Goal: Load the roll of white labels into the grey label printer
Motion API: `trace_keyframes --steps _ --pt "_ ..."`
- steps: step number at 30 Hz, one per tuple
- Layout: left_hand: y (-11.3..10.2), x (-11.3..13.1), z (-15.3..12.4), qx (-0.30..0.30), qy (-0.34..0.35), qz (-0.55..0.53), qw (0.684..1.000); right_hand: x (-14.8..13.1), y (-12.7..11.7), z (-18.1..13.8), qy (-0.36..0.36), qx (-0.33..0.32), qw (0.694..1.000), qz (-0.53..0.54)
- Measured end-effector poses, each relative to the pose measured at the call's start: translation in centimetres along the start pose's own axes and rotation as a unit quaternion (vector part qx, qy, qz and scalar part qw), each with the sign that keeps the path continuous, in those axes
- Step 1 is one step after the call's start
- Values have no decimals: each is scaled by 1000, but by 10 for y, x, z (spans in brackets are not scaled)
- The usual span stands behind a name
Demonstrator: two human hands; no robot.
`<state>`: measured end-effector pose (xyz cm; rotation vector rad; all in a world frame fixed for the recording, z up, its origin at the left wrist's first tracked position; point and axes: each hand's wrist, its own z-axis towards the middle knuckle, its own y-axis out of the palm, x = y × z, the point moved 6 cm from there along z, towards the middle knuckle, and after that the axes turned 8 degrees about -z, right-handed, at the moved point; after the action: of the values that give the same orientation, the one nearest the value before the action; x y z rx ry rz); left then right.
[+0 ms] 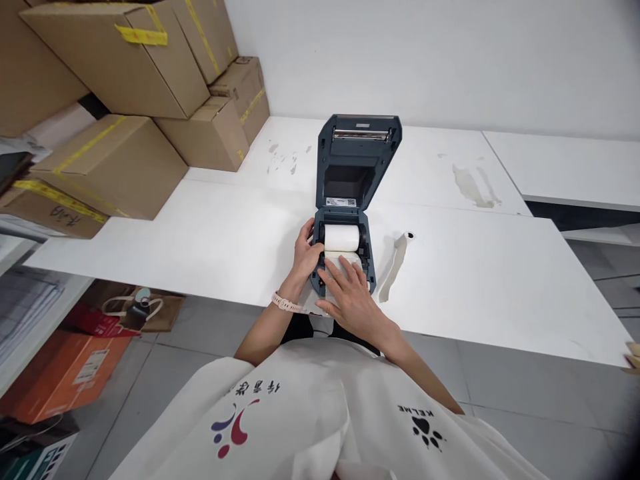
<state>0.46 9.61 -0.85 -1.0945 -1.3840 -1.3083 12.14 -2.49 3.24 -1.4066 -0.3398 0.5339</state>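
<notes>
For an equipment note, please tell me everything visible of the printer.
The printer is dark blue-grey and looks plastic. Its lid stands open, tilted back, with a shiny bar and a label inside. A white paper roll sits in the base. It stands near the front edge of the table; the left hand touches its left side, the right hand lies over paper at its front.

The printer (340, 217) is blue-grey, the paper roll (342, 238) white.
</notes>
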Motion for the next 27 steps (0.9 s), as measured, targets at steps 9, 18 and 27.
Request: trace_keyframes --steps 9,18,27 --pt "1 1 0 6 -10 -1 1000 -7 -7 10 40 17 998 35" --pt "1 1 -1 -6 -5 5 1000 3 -1 1 16 17 999 44" --pt "-3 -8 -74 -33 -105 -1 994 65 -59 10 16 105 952 288"
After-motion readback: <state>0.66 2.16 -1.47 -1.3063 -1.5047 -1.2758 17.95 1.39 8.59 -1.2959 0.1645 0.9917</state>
